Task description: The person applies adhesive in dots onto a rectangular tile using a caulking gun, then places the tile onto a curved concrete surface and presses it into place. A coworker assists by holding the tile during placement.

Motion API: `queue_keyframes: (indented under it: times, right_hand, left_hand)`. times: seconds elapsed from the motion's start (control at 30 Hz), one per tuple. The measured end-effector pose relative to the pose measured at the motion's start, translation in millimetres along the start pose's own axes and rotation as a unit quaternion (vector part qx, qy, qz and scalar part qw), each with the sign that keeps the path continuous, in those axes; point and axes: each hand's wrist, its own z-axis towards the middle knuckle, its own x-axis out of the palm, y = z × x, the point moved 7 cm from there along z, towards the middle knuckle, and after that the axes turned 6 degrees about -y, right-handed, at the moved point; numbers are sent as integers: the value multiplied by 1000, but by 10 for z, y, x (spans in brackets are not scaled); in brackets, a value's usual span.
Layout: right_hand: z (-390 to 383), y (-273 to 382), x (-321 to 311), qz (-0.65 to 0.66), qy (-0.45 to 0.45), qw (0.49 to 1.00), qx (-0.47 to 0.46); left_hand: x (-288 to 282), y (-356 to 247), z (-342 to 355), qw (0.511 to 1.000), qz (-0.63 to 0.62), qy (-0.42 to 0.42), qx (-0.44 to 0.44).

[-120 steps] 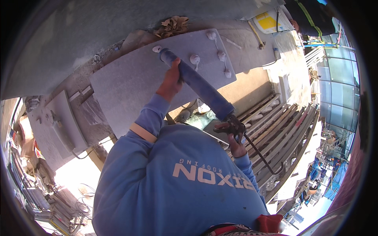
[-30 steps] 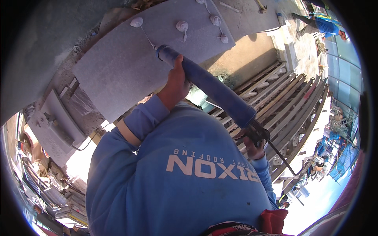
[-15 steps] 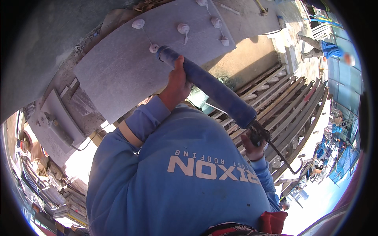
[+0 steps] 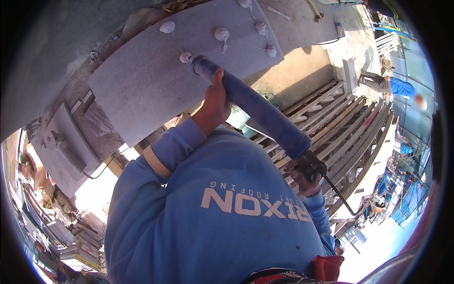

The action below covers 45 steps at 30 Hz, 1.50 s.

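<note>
A long blue caulking gun [image 4: 253, 106] lies at a slant across my front, its tip at the upper left. My left hand [image 4: 215, 102] is closed under and around the front of the barrel, thumb along the top. At the back end my right hand [image 4: 305, 179] is wrapped round the dark handle, partly hidden by it; a bent metal rod [image 4: 340, 195] sticks out behind. The tip sits beside a pale dab of paste [image 4: 185, 57] on a grey flat panel [image 4: 142, 90]. Several similar dabs, some with thin trailing strings, dot the panel.
Long metal rails [image 4: 350, 123] lie stacked to the right of the panel. A corded power tool [image 4: 68, 154] rests on a grey board [image 4: 52, 165] at the left. A hammer-like tool [image 4: 316, 12] lies at the top. Another person in blue [image 4: 397, 86] is at the far right.
The caulking gun's tip has shifted slightly right, off the dab, which looks fuller and rounder. My right hand's fingers have moved on the handle. The person at the far right has changed stance.
</note>
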Motion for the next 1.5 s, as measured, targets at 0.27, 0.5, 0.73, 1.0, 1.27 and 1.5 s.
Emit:
queue_keyframes:
  times: [0.27, 0.5, 0.73, 1.0, 1.27, 1.5]
  right_hand:
    - [-1, 21, -124, -59, -95, 993, 30]
    - [-83, -99, -189, -76, -127, 989, 4]
    - [-108, -63, -275, 29, -23, 998, 55]
    - [-147, -181, -261, -31, 34, 999, -6]
    - [-237, -247, -242, -125, 32, 991, 23]
    - [-64, 347, -159, -87, 9, 989, -119]
  left_hand:
    - [26, -3, -65, 1000, -2, 12, 7]
    - [29, 6, 43, 998, -5, 60, 15]
    - [13, 40, 32, 999, -7, 47, -7]
    - [24, -5, 17, 999, 7, 36, 8]
    - [63, -65, -33, 1000, 8, 10, -2]
    - [106, -76, -34, 998, -7, 53, 18]
